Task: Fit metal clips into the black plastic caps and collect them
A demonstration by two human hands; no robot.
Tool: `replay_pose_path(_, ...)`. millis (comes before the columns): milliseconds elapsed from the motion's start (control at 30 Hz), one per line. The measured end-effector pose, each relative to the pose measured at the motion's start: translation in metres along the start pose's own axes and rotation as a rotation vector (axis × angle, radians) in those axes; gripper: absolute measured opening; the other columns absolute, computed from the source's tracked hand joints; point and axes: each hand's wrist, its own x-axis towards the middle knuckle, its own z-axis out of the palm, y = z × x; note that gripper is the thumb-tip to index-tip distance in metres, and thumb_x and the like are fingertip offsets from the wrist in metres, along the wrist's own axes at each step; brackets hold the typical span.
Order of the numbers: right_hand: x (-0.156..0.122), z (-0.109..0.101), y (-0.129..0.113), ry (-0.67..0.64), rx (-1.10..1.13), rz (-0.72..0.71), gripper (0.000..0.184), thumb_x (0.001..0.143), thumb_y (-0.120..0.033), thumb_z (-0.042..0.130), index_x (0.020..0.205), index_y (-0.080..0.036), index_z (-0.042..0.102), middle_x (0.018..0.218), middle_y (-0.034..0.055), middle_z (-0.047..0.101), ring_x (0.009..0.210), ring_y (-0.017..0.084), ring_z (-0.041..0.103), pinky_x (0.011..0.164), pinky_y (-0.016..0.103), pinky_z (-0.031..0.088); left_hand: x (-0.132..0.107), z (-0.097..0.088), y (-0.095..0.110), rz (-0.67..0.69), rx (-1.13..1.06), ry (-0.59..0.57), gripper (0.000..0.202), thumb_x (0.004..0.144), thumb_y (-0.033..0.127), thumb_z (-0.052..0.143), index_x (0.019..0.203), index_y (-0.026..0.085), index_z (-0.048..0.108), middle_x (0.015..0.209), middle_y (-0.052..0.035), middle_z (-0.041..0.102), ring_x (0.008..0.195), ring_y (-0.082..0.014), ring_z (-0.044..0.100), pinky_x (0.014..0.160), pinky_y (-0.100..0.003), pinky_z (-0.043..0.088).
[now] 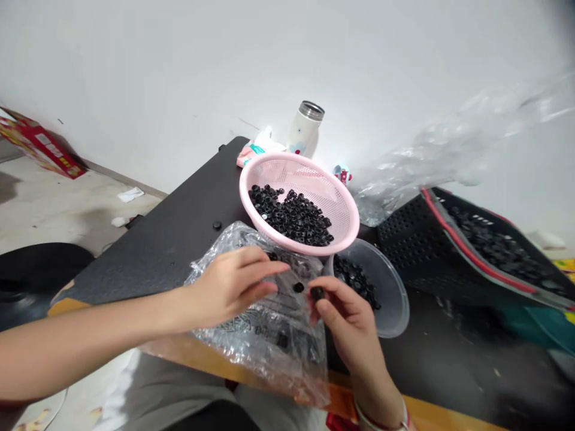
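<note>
My right hand pinches a small black ring between thumb and fingertips. My left hand lies on a clear plastic bag, which holds a few black rings, and I cannot tell whether it grips the bag. One black ring shows through the film between my hands. Just beyond them, a pink plastic strainer basket holds a heap of black rings. To its right, a clear plastic bowl holds more.
Everything stands on a black table top with an orange edge. A tilted black basket with a red rim holds more rings at right. Behind stand a white steel-capped bottle and a wipes packet. Loose plastic film hangs above.
</note>
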Motion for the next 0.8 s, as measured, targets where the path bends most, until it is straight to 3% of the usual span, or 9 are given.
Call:
replay_pose_path(67,0.001,-0.005,-0.002,0.065,-0.306,-0.094,0.019,0.093,-0.027,0.059,0.111,-0.024,0.062,0.095,0.0059,0.062,0.078,0.016,0.062,0.062,0.023,0.053,0.004,-0.003,-0.006,-0.03,0.04,0.043,0.027,0.1,0.025,0.045,0.114,0.014,0.065,0.09,-0.0067,0.063,0.075,-0.0147,0.06,0.064,-0.027,0.05)
replay_pose_path(200,0.007,0.0,0.006,-0.023,-0.891,-0.26,0.026,0.094,-0.012,0.044,0.115,-0.018,0.057,0.107,0.0123,0.063,0.096,0.024,0.062,0.083,0.036,0.052,0.006,-0.004,-0.012,-0.027,0.093,0.055,0.024,0.098,0.023,0.047,0.107,0.016,0.068,0.087,-0.0056,0.064,0.072,-0.0138,0.06,0.063,-0.026,0.049)
replay_pose_path(400,0.016,0.013,0.023,-0.153,-1.363,-0.145,0.03,0.089,-0.001,0.041,0.11,-0.014,0.058,0.097,0.0126,0.063,0.085,0.025,0.063,0.073,0.035,0.052,0.003,0.0,-0.014,0.049,0.15,0.032,0.02,0.096,0.019,0.051,0.104,0.016,0.069,0.084,-0.0039,0.064,0.069,-0.0121,0.059,0.06,-0.024,0.047)
replay_pose_path(600,0.016,0.012,0.025,-0.195,-1.435,-0.13,0.028,0.089,-0.001,0.043,0.107,-0.016,0.059,0.096,0.0106,0.06,0.082,0.022,0.06,0.07,0.032,0.05,0.002,0.003,-0.013,0.071,0.209,0.026,0.022,0.097,0.022,0.049,0.1,0.017,0.071,0.081,-0.0035,0.065,0.068,-0.012,0.061,0.058,-0.023,0.048)
replay_pose_path(800,0.009,0.015,-0.007,-0.163,-1.093,-0.322,0.028,0.094,-0.009,0.043,0.117,-0.017,0.057,0.105,0.0116,0.062,0.096,0.021,0.06,0.083,0.033,0.052,0.002,0.005,-0.016,0.09,0.287,0.008,0.027,0.098,0.024,0.046,0.096,0.016,0.072,0.078,-0.003,0.065,0.066,-0.0136,0.062,0.056,-0.025,0.047)
